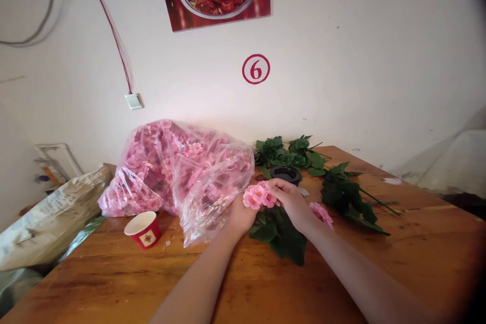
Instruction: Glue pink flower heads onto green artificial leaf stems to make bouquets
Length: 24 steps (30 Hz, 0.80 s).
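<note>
A cluster of pink artificial flowers (259,196) is held up between my two hands, over the wooden table. My right hand (287,196) is closed, with thumb and fingers pinching the right edge of the cluster. Behind and left of the blossoms is my left hand (243,213), closed around the bunch from below; its fingertips are mostly hidden by the petals. Large green artificial leaves (283,235) hang just beneath both hands. Another pink flower cluster (322,214) shows beyond my right forearm, partly covered by it.
A clear plastic bag (212,177) full of pink blossoms lies left of my hands. In front of it stands a red paper cup (143,230). A black round container (285,174), leaf sprays (351,200) and more greenery (279,152) lie toward the wall. The table (114,283) meets the wall.
</note>
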Available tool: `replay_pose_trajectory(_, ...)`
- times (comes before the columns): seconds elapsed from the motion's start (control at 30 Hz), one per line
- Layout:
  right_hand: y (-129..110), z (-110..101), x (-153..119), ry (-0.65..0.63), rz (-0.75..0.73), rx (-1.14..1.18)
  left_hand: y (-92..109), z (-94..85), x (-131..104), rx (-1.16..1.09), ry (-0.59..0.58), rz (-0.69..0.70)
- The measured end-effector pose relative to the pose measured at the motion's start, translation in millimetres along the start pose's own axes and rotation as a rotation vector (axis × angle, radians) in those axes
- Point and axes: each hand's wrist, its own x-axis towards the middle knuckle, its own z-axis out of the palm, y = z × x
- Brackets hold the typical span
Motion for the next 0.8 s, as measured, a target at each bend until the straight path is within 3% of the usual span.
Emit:
replay_pose_trajectory(0.1, -3, -5, 3, -0.099, -0.041, -0.023, 2, 0.6, 3, -0.130, 0.030, -0.071)
replay_pose_trajectory(0.33, 10, -10, 9, -0.096, -0.079, -0.103, 8, 2.2, 3, -0.139, -0.031, -0.121)
replay_pose_trajectory(0.53, 11, -11, 9, -0.088, -0.084, -0.203, 9, 1.2, 0, 0.114, -0.166, 0.013)
replay_pose_trajectory(0.7, 8, -8, 6, -0.113, -0.092, -0.327, 2, 1.5, 1, 0.243, -0.150, 0.104)
replay_pose_trajectory(0.8, 10, -8, 6, -0.052, -0.063, -0.330, -2, 2.1, 2, 0.236, -0.107, 0.111)
